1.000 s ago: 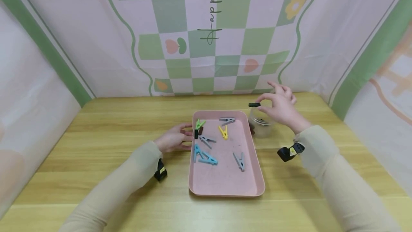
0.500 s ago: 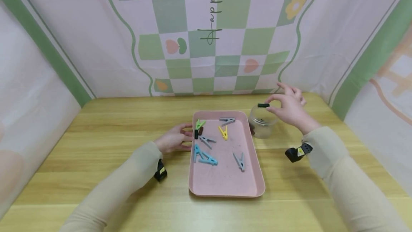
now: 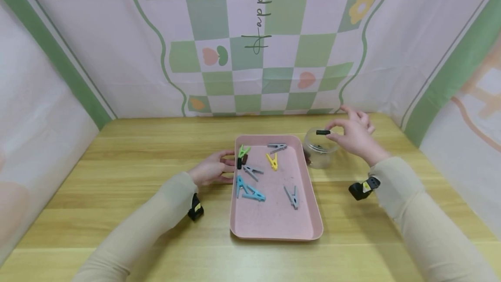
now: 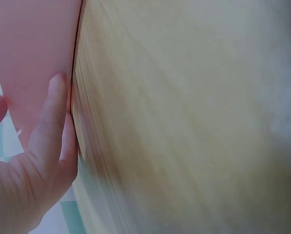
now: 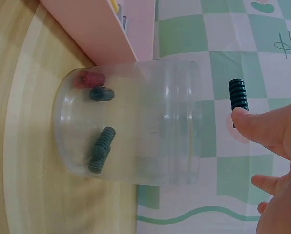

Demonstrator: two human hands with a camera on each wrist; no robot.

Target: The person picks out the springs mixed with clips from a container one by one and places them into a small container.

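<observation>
A checked green-and-white cloth (image 3: 250, 42) reading "Happy" hangs behind the wood-grain table (image 3: 164, 142).

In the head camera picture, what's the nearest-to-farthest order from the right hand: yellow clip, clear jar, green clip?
1. Clear jar: beside the right hand, outside the pink tray.
2. Yellow clip: in the tray, midway across.
3. Green clip: by the tray's left side.

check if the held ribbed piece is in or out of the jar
Out: the right hand pinches the dark ribbed piece beyond the rim of the clear jar in the right wrist view.
</observation>
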